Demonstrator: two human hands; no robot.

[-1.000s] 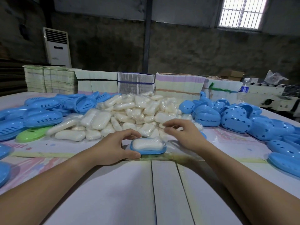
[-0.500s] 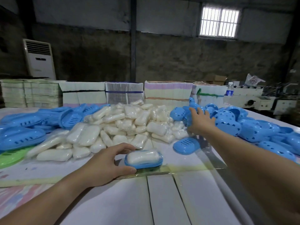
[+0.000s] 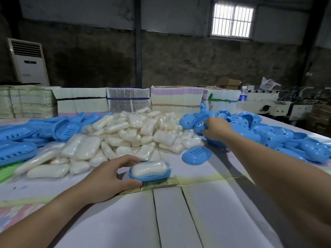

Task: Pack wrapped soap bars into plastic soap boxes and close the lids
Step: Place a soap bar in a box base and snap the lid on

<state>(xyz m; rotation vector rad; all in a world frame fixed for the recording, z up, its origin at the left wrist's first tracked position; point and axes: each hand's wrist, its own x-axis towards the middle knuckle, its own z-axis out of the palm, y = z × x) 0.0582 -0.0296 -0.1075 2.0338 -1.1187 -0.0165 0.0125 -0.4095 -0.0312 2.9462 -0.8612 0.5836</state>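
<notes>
The left hand [image 3: 107,176] lay on the table [image 3: 125,221], its grip spread wide around the left end of a blue base [image 3: 152,176], thumb and forefinger touching its rim. A wrapped soap [image 3: 148,168] sat in that base. Right of it, beyond a spare base [image 3: 197,155], the right hand [image 3: 215,128] reached into the lids [image 3: 268,133], fingers curled on one lid [image 3: 199,125].

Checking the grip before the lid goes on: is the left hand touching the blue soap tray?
Touching. Head view: left hand thumb and fingers meet the blue soap tray edge.
</notes>
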